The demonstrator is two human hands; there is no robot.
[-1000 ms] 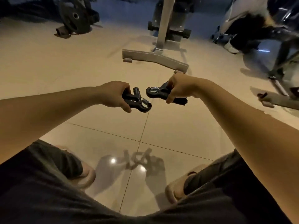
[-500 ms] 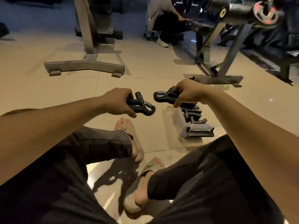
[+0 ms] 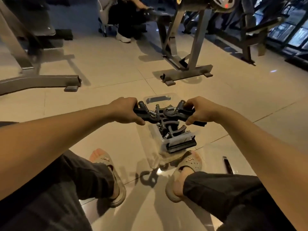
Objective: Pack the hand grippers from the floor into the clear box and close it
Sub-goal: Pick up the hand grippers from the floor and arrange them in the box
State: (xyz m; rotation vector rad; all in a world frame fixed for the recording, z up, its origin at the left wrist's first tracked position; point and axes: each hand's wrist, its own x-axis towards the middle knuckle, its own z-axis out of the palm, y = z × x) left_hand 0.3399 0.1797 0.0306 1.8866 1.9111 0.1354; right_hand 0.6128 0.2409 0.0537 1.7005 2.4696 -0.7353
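Gym floor point(image 3: 116, 72): clear box point(image 3: 175, 139) had come directly beneath left hand point(image 3: 124, 110) and right hand point(image 3: 202, 110), each clenched round one hand gripper point(image 3: 176, 112); drop-in judged next.

The clear box point(image 3: 173, 140) stands open-topped, with hand grippers point(image 3: 171, 130) heaped toward its near end. Bare floor point(image 3: 108, 90) lies to its left, and sandalled feet point(image 3: 188, 162) crowd the near end.

Left hand point(image 3: 124, 111) and right hand point(image 3: 202, 111) hold hand grippers point(image 3: 148, 116) over the open clear box point(image 3: 166, 141).
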